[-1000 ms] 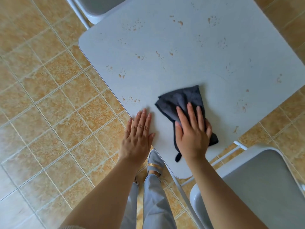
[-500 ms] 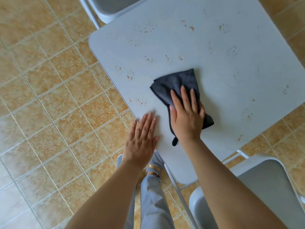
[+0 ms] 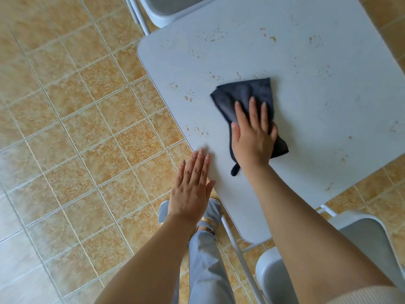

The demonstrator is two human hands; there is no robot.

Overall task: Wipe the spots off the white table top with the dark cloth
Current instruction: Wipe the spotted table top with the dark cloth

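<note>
From the head view, the right hand [image 3: 252,137] lies flat and pressing on the dark cloth [image 3: 245,95], which has slid up the white counter [image 3: 328,106] toward the spots [image 3: 215,76]. The left hand [image 3: 192,185] stays flat and empty at the counter's edge. Most spots are still there, so lots is left to wipe.

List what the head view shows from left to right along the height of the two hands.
Tiled floor → left hand → right hand pressing the dark cloth → spotted white table top.
</note>
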